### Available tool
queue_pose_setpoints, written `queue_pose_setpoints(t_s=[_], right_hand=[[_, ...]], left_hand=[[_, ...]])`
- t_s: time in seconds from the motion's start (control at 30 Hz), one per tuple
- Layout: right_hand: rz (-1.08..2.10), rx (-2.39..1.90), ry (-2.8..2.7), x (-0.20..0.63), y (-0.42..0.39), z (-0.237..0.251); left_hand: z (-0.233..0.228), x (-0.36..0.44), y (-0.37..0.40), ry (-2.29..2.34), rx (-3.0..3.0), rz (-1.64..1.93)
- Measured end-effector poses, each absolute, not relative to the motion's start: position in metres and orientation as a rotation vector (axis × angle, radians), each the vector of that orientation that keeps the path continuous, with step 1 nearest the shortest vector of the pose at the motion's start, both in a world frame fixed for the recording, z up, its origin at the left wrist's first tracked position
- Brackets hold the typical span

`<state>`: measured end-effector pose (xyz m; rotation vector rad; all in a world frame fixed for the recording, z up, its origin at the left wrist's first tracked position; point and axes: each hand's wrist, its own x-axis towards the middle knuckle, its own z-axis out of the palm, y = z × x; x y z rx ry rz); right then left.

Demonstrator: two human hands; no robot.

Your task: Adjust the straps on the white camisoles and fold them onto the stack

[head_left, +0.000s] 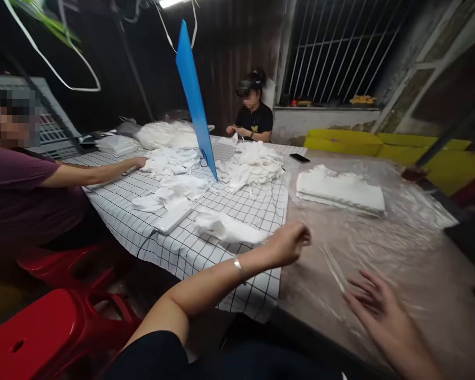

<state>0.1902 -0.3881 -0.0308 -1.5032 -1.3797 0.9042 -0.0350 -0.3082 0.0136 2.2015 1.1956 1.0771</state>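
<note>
The left hand was curled loosely, fingers bunched, just right of a crumpled white cloth piece lying on the black-and-white checked tablecloth. The cloth's long axis ran left to right, its near-right end touching or nearly touching the fingers; it's blurry, so I couldn't tell if it was pinched. The right hand hovered spread flat over the clear plastic sheet, well apart from the cloth.
</note>
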Motion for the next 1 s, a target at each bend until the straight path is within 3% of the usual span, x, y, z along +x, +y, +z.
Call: queue_pose_setpoints(t_s=[0.07,0.17,0.33,0.4,0.5,0.57,0.63,0.83,1.0], right_hand=[[1.209,-1.399,-1.251,0.167,-0.377,-0.034],[1.275,-1.384,-1.19,0.156,-0.354,-0.031],[1.293,-1.406,-1.011,0.206,-0.324,-0.006],[1.202,-1.42,-0.945,0.234,-0.314,0.004],[0.797,-1.633,-1.053,0.26,-0.304,0.011],[0.452,-1.813,-1.235,0.252,-0.303,0.009],[0.338,-1.857,-1.469,0.219,-0.306,0.002],[0.975,-1.646,-2.104,0.093,-0.309,-0.018],[1.421,-1.291,-1.636,0.088,-0.293,0.0]], left_hand=[[0.007,0.013,-0.325,0.987,2.247,1.046],[0.003,0.045,-0.346,0.751,2.414,0.996],[-0.007,-0.021,-0.345,0.988,2.283,1.148],[-0.013,-0.063,-0.339,1.319,2.095,1.132],[-0.024,-0.109,-0.342,1.689,1.96,1.035],[-0.032,-0.124,-0.35,1.856,1.947,0.905],[-0.038,-0.127,-0.356,1.965,1.948,0.787],[-0.026,-0.121,-0.339,1.722,1.673,1.015],[0.011,-0.129,-0.323,1.35,1.356,1.217]])
